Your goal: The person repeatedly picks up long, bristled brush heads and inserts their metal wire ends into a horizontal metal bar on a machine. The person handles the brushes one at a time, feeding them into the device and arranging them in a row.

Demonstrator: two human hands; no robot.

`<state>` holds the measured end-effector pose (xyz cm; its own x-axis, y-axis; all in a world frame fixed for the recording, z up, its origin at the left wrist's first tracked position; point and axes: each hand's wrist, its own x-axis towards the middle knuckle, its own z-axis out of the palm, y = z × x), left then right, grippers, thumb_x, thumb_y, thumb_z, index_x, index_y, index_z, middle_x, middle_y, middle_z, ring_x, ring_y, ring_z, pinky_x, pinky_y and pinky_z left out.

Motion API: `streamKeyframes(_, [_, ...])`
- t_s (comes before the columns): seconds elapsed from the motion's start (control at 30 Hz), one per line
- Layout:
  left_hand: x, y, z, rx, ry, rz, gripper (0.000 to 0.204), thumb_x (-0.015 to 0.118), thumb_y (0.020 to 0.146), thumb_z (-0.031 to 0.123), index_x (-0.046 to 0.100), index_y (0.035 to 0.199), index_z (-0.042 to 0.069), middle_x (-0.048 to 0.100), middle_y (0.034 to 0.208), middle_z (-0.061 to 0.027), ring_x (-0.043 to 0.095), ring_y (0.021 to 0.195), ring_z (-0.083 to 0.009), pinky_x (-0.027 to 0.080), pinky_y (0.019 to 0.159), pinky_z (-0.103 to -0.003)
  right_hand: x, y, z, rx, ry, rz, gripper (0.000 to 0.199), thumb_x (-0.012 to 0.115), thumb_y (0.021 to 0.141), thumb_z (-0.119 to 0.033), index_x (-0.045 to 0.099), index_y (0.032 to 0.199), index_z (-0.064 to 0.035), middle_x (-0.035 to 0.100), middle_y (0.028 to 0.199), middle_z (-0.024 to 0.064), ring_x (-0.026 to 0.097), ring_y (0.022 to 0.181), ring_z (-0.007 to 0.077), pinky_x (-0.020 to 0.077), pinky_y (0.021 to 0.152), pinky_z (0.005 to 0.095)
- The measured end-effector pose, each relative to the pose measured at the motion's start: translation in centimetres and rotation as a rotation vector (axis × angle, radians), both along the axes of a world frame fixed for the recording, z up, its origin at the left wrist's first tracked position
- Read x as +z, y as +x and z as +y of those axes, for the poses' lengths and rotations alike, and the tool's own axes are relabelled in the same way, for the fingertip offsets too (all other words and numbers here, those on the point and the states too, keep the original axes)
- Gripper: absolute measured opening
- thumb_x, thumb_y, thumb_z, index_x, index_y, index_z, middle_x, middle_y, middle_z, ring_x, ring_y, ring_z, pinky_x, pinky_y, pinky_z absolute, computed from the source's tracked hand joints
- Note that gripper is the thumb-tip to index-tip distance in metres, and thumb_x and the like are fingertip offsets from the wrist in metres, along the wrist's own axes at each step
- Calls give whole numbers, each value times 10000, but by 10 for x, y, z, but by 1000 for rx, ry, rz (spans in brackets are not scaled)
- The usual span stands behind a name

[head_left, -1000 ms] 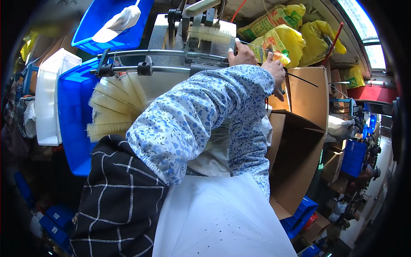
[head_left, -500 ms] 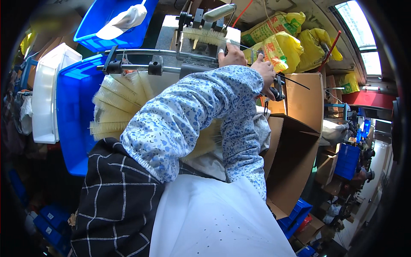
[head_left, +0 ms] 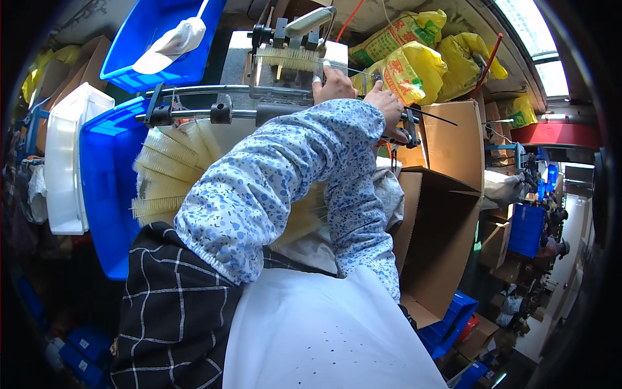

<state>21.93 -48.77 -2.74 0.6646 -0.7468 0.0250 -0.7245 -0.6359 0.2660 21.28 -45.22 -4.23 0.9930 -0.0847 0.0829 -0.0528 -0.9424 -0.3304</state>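
Nearest is a white apron, with black checked cloth on its left. Two blue-patterned sleeves reach forward, the left forearm crossing over the right. Past the left one, pale brushes lie fanned out beside a blue bin; an open carton stands on the right. The left hand bends over a black fitting with a thin rod; whether its fingers close on it I cannot tell. The right hand, its fingers narrow, is at the right end of another brush, which lies across the machine beyond the rails; whether they pinch it I cannot tell. Farther off are yellow sacks and a window
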Motion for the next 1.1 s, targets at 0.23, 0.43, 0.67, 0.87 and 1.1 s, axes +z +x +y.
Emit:
streamKeyframes(0.23, [-3,2,-1,-15,-39,-14,745,517,664,691,570,892,-16,628,809,-115,610,809,-235,314,931,-344,0,-1,2,18,29,-11,363,566,793,-225,539,1136,-108,574,1090,83,546,1012,237,408,866,389])
streamKeyframes(0.43, [-8,1,-7,-39,-78,-30,746,534,658,679,564,911,-22,626,837,-121,604,857,-238,302,973,-362,-4,-2,-3,11,54,-41,356,603,774,-199,543,1106,-85,580,1057,88,543,1006,230,395,866,390])
streamKeyframes(0.67, [-12,1,-19,-30,-61,26,739,532,668,663,565,945,-21,627,864,-117,593,895,-225,277,994,-369,-12,-1,-20,22,39,-19,374,582,798,-220,526,1144,-90,572,1080,77,540,1012,231,394,871,380])
streamKeyframes(0.87, [-20,1,-35,-31,-76,64,727,547,668,650,566,951,-19,624,888,-110,576,941,-216,250,1008,-364,-20,0,-35,0,65,-53,351,573,803,-228,524,1127,-104,578,1046,71,545,992,229,399,863,376])
streamKeyframes(1.1, [-21,0,-33,-32,-78,110,745,542,672,658,560,958,-30,620,899,-110,577,946,-227,217,1034,-372,-25,0,-35,-7,71,-50,396,596,780,-226,506,1146,-106,576,1028,72,543,995,235,398,865,383])
